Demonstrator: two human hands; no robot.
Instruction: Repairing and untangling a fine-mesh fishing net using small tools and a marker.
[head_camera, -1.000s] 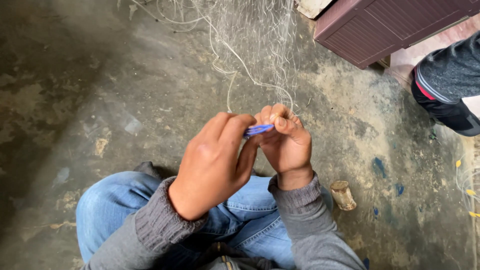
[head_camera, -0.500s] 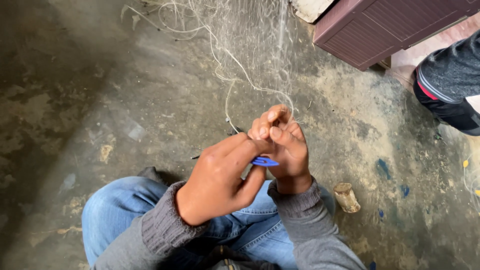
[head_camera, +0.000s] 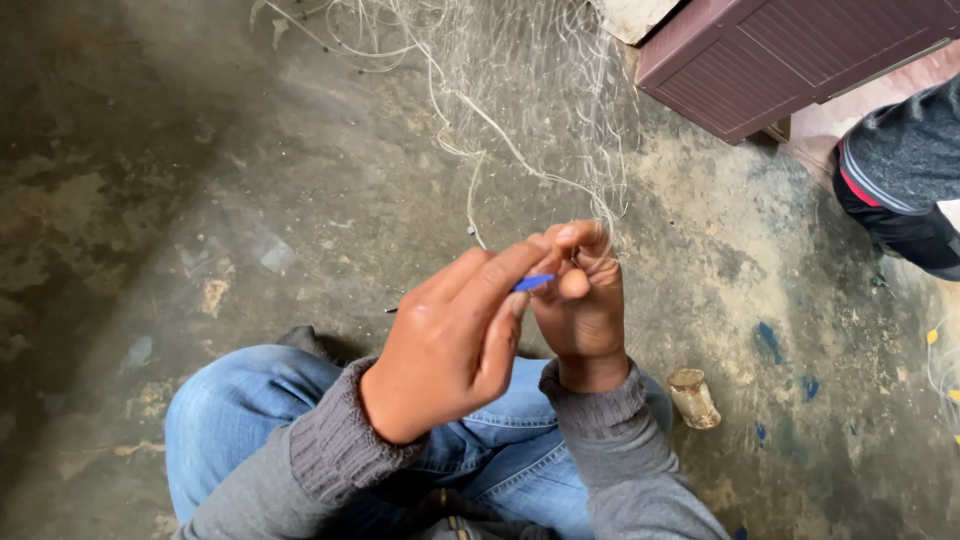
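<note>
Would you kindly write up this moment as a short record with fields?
setting: person seated on a stained concrete floor, in blue jeans
left hand: left hand pinches a small blue tool
right hand: right hand has its grip closed on strands of a fine pale net
net: spreads up and away over the floor
nearby: small cylinder to the right; brown slatted panel at top right; another person's sleeve at the right edge

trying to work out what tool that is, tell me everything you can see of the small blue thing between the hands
Only a short piece of the blue tool shows: slim, flat, bright blue, plastic by its look. It lies nearly level, tipped slightly up to the right, between the left hand and the right hand, whose fingertips hide both ends. Above it, fine pale net runs down to the right hand.
</note>
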